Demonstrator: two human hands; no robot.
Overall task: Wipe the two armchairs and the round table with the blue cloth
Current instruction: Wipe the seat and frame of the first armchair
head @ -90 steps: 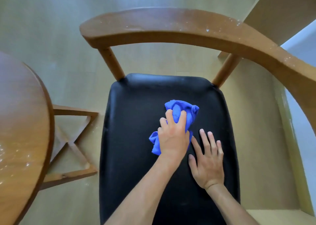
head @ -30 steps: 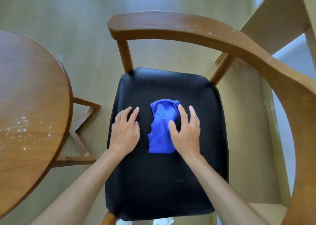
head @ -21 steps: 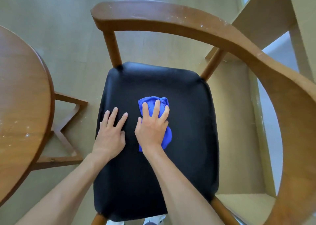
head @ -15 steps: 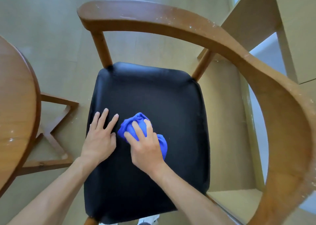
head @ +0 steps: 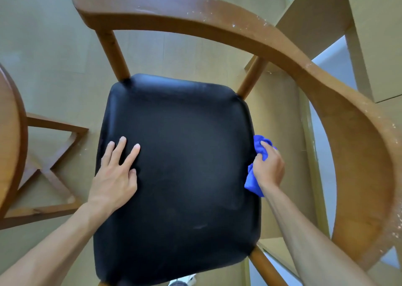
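The right hand was seen at the right edge of the black seat cushion, its fingers curled round the bunched blue cloth. The cloth was pressed against the side of the cushion, one lump of it showing above the knuckles and a flap hanging out below the wrist. How much of the cloth lay under the palm could not be told.

The left hand was laid flat on the left part of the cushion, the fingers straight and slightly spread, nothing held in it. Both bare forearms were seen reaching in from the lower edge of the view.

The cushion belonged to a wooden armchair, whose curved rail ran from the upper left, across the top and down the right side. Pale specks were scattered along the rail, thickest on the right. Two slanted posts joined the rail to the seat at the far corners, and one wooden leg showed at the near right corner.

At the left edge, a strip of the round bench was visible, well apart from the cloth, with its crossed wooden base on the floor beneath it. The pale wood-look floor filled the background. Beige panels stood at the upper right.
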